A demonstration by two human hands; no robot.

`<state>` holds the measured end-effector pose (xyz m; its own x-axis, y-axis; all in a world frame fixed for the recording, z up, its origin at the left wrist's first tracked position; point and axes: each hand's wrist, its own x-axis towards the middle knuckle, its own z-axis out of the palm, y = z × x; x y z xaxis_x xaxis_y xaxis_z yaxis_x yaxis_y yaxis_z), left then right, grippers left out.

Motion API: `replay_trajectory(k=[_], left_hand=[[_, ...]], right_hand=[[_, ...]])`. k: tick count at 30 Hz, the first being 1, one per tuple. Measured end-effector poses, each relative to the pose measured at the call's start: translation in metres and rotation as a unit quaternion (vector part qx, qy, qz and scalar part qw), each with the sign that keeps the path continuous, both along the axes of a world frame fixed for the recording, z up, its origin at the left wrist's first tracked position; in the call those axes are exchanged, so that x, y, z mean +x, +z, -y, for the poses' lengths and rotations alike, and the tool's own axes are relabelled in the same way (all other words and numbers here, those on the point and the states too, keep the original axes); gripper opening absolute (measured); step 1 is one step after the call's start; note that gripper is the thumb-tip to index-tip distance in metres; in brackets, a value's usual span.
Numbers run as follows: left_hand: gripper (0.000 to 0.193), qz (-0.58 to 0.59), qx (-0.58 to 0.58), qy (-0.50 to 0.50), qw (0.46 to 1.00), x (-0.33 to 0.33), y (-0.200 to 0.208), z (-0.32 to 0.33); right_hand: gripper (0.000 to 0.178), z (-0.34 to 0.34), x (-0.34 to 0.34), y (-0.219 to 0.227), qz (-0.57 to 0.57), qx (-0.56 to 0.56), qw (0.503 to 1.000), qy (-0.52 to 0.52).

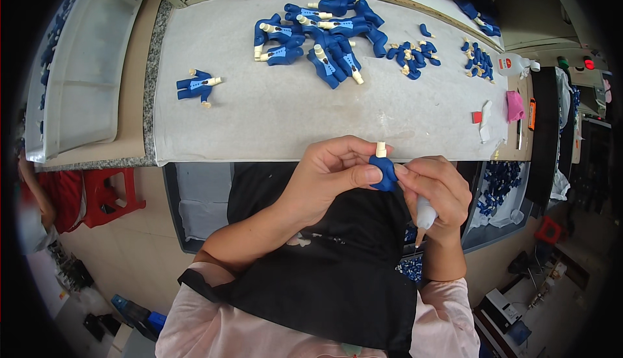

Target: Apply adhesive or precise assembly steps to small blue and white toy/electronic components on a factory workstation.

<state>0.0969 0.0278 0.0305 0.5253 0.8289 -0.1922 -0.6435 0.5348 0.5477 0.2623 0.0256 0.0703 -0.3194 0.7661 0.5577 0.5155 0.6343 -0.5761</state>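
Left hand (328,171) pinches a torso (385,178) by the tabletop's (259,128) near edge; right hand (443,190), gripping a bottle (426,213), seemingly presses its side, next needing steadiness

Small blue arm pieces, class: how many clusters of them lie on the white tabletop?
2: the left cluster beside the torso heap and the right cluster by the clear bottle. A lone piece lies beyond the left one.

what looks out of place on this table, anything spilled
Nothing looks plainly spilled or damaged. One blue figure with cream hands lies alone at the left of the worktop, apart from the pile of blue bodies; a crumpled pink scrap looks stray near the right edge.
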Motion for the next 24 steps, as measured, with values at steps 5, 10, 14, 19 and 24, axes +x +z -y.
replay_trajectory(k=[5,10,14,19,24], left_hand=[[0.023,-0.057,0.017,-0.014,0.998,0.0,0.001,0.002],[0.029,-0.084,0.021,0.0,0.996,0.005,0.006,0.007],[0.035,-0.097,0.069,0.023,0.993,0.006,0.006,0.007],[0.038,-0.095,0.071,0.019,0.993,0.007,0.006,0.007],[0.041,-0.039,0.052,0.012,0.998,0.003,0.009,0.006]], right_hand=[[0.02,0.0,0.002,0.005,0.047,0.048,0.997,0.029],[0.02,0.002,0.001,0.011,0.102,0.078,0.991,0.025],[0.018,0.005,-0.002,0.01,0.159,0.118,0.98,0.032],[0.019,0.01,-0.003,0.008,0.124,0.122,0.985,0.021],[0.034,0.023,-0.001,0.004,-0.009,0.05,0.998,-0.029]])
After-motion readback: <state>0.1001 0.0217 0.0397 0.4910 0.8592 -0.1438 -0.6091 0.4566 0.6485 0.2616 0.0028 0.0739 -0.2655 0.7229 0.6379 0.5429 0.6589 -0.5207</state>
